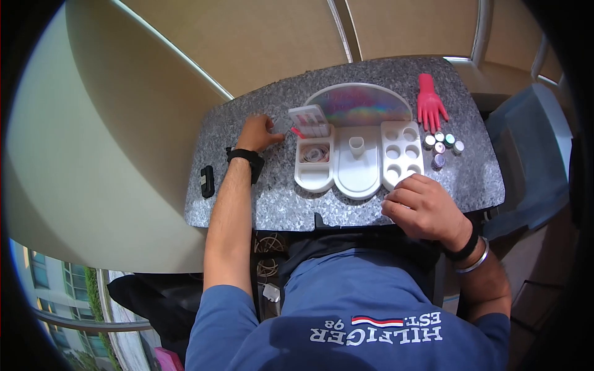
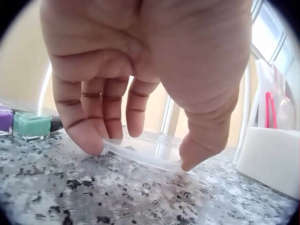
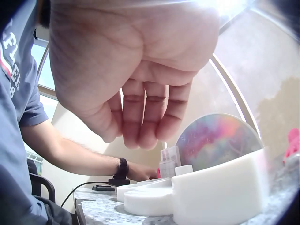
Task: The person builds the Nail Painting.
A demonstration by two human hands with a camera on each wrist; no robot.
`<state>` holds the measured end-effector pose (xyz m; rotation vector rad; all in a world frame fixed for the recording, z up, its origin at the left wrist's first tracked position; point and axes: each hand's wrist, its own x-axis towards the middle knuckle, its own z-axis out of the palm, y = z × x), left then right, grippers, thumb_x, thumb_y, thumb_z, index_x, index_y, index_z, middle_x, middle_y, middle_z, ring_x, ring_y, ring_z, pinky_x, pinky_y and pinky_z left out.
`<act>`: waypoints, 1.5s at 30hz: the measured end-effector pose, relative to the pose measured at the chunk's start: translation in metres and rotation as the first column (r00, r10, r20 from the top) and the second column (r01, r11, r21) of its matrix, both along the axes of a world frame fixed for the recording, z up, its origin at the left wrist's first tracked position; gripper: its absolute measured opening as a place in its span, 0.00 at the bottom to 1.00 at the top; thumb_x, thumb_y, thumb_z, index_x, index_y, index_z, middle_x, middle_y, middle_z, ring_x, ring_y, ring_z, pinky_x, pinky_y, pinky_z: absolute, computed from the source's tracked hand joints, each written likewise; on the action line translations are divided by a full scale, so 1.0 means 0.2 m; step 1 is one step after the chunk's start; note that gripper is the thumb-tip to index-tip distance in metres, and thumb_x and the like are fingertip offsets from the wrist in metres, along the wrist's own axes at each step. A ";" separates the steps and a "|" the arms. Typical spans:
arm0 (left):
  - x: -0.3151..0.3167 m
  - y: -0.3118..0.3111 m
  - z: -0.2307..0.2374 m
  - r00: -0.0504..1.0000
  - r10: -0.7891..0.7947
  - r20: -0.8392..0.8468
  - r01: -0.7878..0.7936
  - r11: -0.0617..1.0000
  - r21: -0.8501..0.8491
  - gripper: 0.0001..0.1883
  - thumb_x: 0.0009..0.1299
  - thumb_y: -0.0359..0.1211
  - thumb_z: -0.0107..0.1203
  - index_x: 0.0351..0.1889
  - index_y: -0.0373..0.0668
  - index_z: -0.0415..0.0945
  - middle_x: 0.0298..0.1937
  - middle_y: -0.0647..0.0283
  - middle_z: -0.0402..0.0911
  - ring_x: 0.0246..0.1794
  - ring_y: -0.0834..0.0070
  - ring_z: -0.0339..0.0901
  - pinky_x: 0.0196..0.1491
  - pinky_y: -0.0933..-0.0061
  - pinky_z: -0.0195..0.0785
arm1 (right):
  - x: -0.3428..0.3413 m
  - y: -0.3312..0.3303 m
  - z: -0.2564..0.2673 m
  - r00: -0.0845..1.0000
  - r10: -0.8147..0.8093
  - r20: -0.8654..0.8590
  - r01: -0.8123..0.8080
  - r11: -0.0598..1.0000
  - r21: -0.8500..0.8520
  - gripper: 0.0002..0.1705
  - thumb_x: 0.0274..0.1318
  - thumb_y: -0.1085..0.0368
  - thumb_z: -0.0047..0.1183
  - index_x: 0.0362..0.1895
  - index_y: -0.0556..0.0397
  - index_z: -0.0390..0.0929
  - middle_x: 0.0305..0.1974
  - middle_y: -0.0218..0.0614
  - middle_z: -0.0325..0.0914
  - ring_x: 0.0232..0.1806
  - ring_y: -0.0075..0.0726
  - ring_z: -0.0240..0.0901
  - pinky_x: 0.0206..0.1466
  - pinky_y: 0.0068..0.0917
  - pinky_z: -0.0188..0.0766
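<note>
At the back left of the table my left hand [image 1: 258,133] pinches a thin clear plastic piece with a curved rim [image 2: 140,158] between thumb and fingers, low over the granite-patterned top. Just right of it stands a white organizer [image 1: 357,183] with a rainbow-sheen backboard [image 1: 359,106]. On the organizer's left side, a clear compartment case [image 1: 310,122] is tilted up, with a pink strip-like item [image 1: 297,132] by it. My right hand [image 1: 424,205] hovers at the organizer's front right corner, fingers loosely bent and holding nothing.
A pink model hand [image 1: 432,102] lies at the back right, with several small jars [image 1: 439,148] in front. A black object [image 1: 207,181] lies near the left edge. Green [image 2: 32,124] and purple [image 2: 5,120] bottles show in the left wrist view. A chair [image 1: 532,148] stands right.
</note>
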<state>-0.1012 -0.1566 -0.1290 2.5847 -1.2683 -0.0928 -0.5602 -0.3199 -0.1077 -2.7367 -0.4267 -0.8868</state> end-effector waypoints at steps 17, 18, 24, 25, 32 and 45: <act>-0.56 0.08 0.17 0.792 -0.602 0.101 0.610 0.782 -0.127 0.32 0.62 0.42 0.81 0.62 0.40 0.84 0.59 0.53 0.87 0.63 0.51 0.84 0.68 0.51 0.81 | 0.01 0.00 -0.01 1.000 -0.028 0.009 0.028 1.000 0.004 0.11 0.49 0.67 0.67 0.38 0.51 0.83 0.33 0.31 0.78 0.39 0.40 0.79 0.46 0.37 0.77; -0.56 0.06 0.15 0.796 -0.589 0.139 0.603 0.791 -0.101 0.30 0.63 0.41 0.80 0.62 0.41 0.84 0.59 0.54 0.87 0.64 0.51 0.84 0.69 0.50 0.81 | 0.01 0.00 -0.01 0.999 -0.030 0.012 0.030 1.000 0.006 0.11 0.49 0.67 0.68 0.38 0.51 0.83 0.33 0.31 0.78 0.39 0.40 0.80 0.45 0.38 0.77; -0.54 0.09 0.17 0.824 -0.566 -0.020 0.562 0.821 -0.097 0.24 0.64 0.42 0.78 0.57 0.45 0.92 0.61 0.54 0.88 0.64 0.53 0.85 0.70 0.52 0.81 | 0.01 -0.01 0.00 1.000 -0.026 0.001 0.026 0.999 0.024 0.12 0.48 0.68 0.68 0.40 0.52 0.85 0.34 0.33 0.81 0.39 0.41 0.81 0.45 0.38 0.79; -0.53 0.10 0.16 0.829 -0.559 -0.017 0.553 0.825 -0.113 0.23 0.64 0.42 0.78 0.57 0.44 0.92 0.61 0.55 0.88 0.64 0.53 0.85 0.70 0.52 0.81 | 0.01 -0.01 -0.01 1.000 -0.022 -0.002 0.022 0.999 0.030 0.12 0.48 0.68 0.69 0.40 0.52 0.85 0.35 0.33 0.81 0.39 0.41 0.82 0.45 0.38 0.79; -0.56 0.13 0.10 0.866 -0.498 0.034 0.494 0.845 -0.206 0.22 0.64 0.37 0.77 0.55 0.43 0.93 0.61 0.56 0.89 0.63 0.55 0.87 0.68 0.54 0.82 | 0.01 0.01 0.01 0.999 -0.024 -0.027 0.025 0.999 0.035 0.12 0.50 0.70 0.71 0.40 0.52 0.85 0.37 0.34 0.84 0.40 0.41 0.83 0.44 0.39 0.79; -0.54 0.24 0.05 0.943 -0.331 -0.023 0.316 0.916 -0.249 0.23 0.62 0.39 0.80 0.53 0.41 0.93 0.61 0.57 0.88 0.62 0.57 0.87 0.66 0.55 0.83 | 0.07 0.06 0.02 0.993 -0.031 -0.117 0.036 0.999 0.036 0.12 0.52 0.73 0.75 0.40 0.54 0.85 0.38 0.36 0.88 0.40 0.45 0.84 0.42 0.41 0.80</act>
